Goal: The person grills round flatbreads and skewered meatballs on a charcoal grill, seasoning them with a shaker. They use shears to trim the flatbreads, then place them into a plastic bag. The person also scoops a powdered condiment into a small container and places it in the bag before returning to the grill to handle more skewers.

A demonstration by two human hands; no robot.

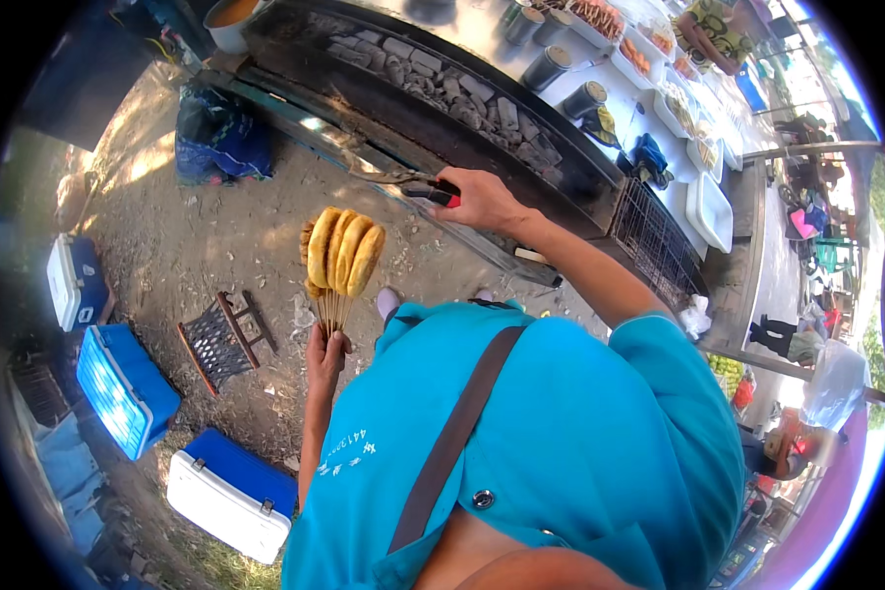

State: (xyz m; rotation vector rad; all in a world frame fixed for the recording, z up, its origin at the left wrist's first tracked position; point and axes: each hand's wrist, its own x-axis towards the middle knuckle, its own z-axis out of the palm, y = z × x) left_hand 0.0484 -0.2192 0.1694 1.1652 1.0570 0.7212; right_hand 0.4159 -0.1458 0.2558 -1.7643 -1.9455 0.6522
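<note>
My left hand (326, 356) is closed around the thin sticks of a bunch of skewers (345, 252). They stand up from my fist, carrying long, plump, yellow-brown pieces of food, with smaller darker pieces at the left side. Stretched forward over the near edge of a long charcoal grill (590, 187), my right hand (480, 200) grips a metal hand tool (431, 191) with black and red handles. Its narrow metal end points left; whether it is pliers or scissors I cannot tell. Grey charcoal pieces (462, 98) lie in the grill trough.
Behind the grill, a white table (639, 113) bears dark canisters (546, 67) and food trays (674, 108). A wire rack (654, 241) sits at the grill's right end. On the ground at left are a folding stool (221, 341), blue-and-white cooler boxes (231, 492) and a blue bag (221, 143).
</note>
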